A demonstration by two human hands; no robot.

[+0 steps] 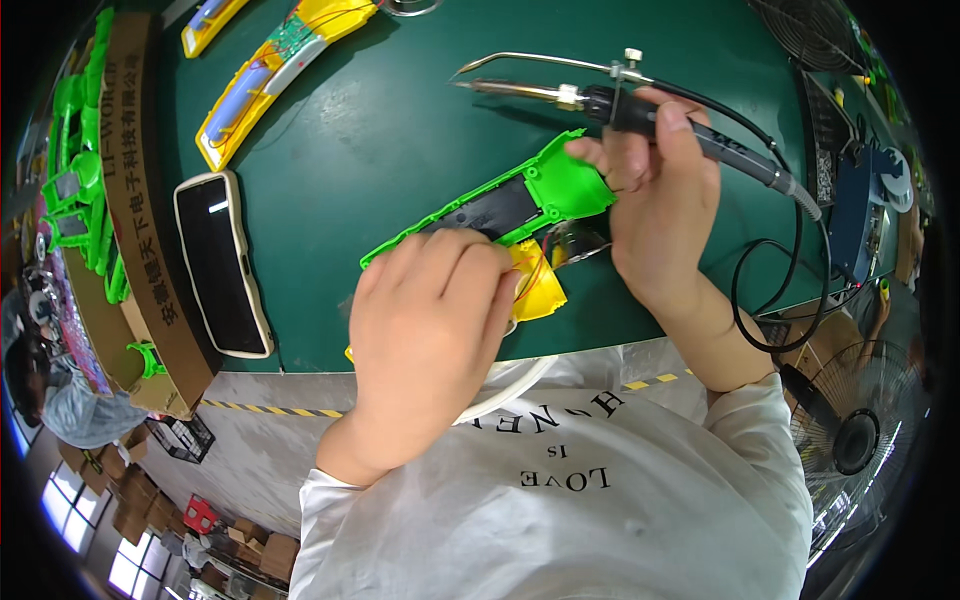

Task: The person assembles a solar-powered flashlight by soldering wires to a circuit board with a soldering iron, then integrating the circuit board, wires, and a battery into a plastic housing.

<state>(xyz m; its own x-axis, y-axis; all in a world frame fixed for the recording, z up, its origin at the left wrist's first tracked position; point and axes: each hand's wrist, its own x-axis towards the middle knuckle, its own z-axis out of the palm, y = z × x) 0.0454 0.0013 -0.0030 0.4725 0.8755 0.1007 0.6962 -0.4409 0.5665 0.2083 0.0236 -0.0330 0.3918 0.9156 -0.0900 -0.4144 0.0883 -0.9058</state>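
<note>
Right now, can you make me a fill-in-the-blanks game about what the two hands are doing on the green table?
1. The right hand holds a soldering ____ with a black handle.
2. The left hand presses on a long plastic casing coloured bright ____.
3. A phone lies screen up on the table, on the person's ____ side.
4. Under the left hand peeks a plastic part coloured ____.

Missing words: iron; green; left; yellow

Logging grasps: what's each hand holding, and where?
Right hand: soldering iron, by its black handle. Left hand: pressing on the green casing, near its yellow end.
</note>
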